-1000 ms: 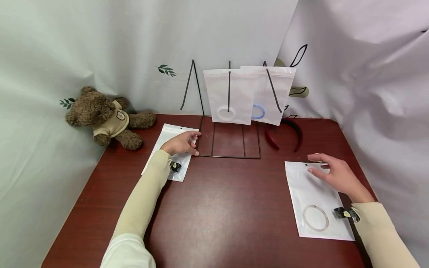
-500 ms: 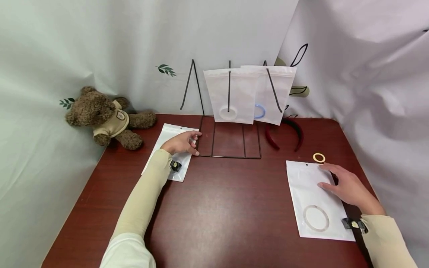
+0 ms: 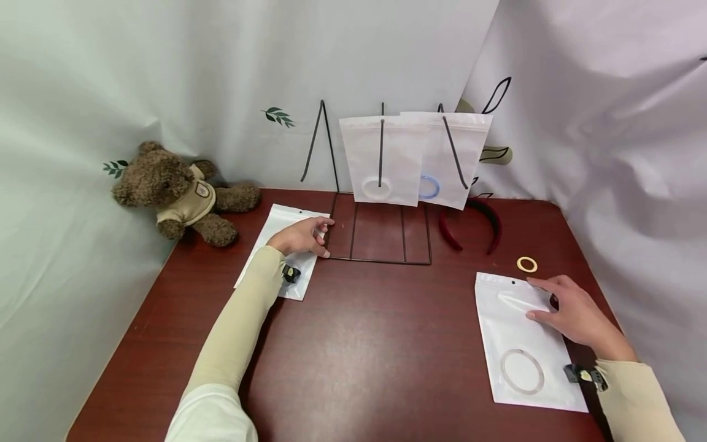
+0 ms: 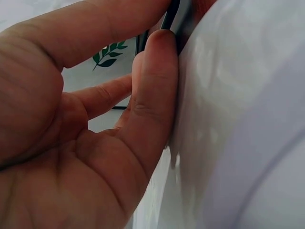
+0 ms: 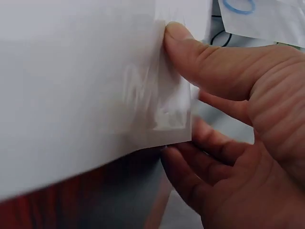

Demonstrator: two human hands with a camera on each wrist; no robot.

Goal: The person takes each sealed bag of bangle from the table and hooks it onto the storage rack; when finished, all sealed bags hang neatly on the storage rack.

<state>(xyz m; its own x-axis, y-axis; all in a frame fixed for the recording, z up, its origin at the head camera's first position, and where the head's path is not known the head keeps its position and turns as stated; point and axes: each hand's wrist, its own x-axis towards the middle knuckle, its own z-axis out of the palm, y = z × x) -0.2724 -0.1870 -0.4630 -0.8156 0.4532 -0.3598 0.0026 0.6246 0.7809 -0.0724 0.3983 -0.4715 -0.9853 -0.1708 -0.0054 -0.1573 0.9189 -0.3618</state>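
My right hand (image 3: 582,316) grips the upper right edge of a white zip bag (image 3: 494,325), with the thumb (image 5: 190,50) on its front and fingers behind. A pale bangle (image 3: 521,371) shows through the bag's lower part. On the left, my left hand (image 3: 301,237) holds the left side of a black wire rack (image 3: 381,262), its fingers around the dark rod in the left wrist view. That hand and wrist cover part of another white bag (image 3: 278,222) lying on the table. Two more bags hang on the rack's hooks, showing a white bangle (image 3: 369,189) and a blue bangle (image 3: 433,186).
Just beyond the right-hand bag lies a yellow ring (image 3: 527,264). A dark red headband (image 3: 494,224) rests behind it, right of the rack. At the table's back left sits a brown teddy bear (image 3: 160,178). Pale curtains (image 3: 221,80) enclose the table (image 3: 359,344).
My right hand has drawn back from the yellow ring, uncovering it, and taken hold of the bag's edge. That bag has shifted slightly toward me. My left hand stays at the rack.
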